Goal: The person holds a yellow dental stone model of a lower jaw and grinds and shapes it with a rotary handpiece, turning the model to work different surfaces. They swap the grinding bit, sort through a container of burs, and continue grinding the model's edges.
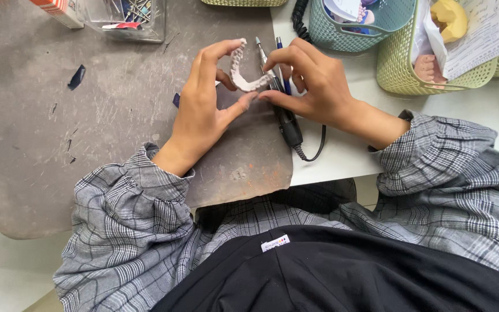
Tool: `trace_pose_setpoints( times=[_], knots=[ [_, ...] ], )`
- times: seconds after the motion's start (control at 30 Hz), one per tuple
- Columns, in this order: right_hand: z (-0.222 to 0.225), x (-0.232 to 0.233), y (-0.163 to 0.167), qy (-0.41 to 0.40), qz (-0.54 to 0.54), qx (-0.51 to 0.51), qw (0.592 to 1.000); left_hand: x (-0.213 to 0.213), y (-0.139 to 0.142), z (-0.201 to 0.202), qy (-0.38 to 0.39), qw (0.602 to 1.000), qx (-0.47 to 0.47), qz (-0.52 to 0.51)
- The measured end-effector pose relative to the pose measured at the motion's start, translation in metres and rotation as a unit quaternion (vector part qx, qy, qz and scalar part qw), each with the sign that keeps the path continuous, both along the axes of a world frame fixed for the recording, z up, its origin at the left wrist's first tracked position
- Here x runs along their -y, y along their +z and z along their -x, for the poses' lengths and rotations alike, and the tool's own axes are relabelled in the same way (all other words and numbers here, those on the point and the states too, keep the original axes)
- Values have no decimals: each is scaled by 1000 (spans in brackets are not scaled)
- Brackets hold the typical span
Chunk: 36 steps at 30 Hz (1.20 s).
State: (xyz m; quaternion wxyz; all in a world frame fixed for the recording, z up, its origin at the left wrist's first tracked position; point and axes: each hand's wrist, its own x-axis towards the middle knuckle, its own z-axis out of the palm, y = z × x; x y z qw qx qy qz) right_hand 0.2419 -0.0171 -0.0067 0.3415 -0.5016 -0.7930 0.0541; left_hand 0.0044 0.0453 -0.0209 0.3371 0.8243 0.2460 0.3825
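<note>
Grey mat [88,127] lay broad and bare left of the left hand [203,110]; only a small dark scrap [77,77] sat there. Far left, a clear box of tools [125,17] blocked the edge. Far right, a teal basket [353,26] and green basket [428,63] crowded in. The black handpiece [287,118] and its cord lay just beneath the right hand [313,81].

I have only one view, from the camera on the person's head. It looks almost straight down, tilted a little forward, and it is close to the work. The grey mat [88,115] fills the upper left of the frame, the person's chest and checked sleeves fill the bottom, and the baskets [434,75] are cut by the top right edge.
</note>
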Motion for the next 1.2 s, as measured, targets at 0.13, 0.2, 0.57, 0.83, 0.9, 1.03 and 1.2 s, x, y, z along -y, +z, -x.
trace_pose_setpoints(
  times=[0.13, 0.2, 0.57, 0.83, 0.9, 1.03, 1.2],
  knots=[
    [-7, -1, -1, 88, -35, -26, 995, 1, 6, 1, 4, 1000, -6, 15],
    [-13, -4, -3, 116, -48, -20, 992, 1, 7, 0, 0, 1000, -2, 19],
    [-24, -2, -15, 116, -75, -95, 986, -4, 13, 7, -14, 998, 31, -51],
    [-16, 3, -5, 78, -148, -70, 984, -2, 19, 5, 16, 992, 67, -105],
    [-15, 3, -5, 76, -134, -79, 985, -2, 20, 6, 3, 994, 54, -100],
    [-17, 2, -6, 79, -104, -99, 987, -2, 20, 5, -5, 995, 34, -94],
    [-17, 1, -7, 73, -111, -92, 987, -2, 20, 5, 17, 991, 18, -132]
  ],
)
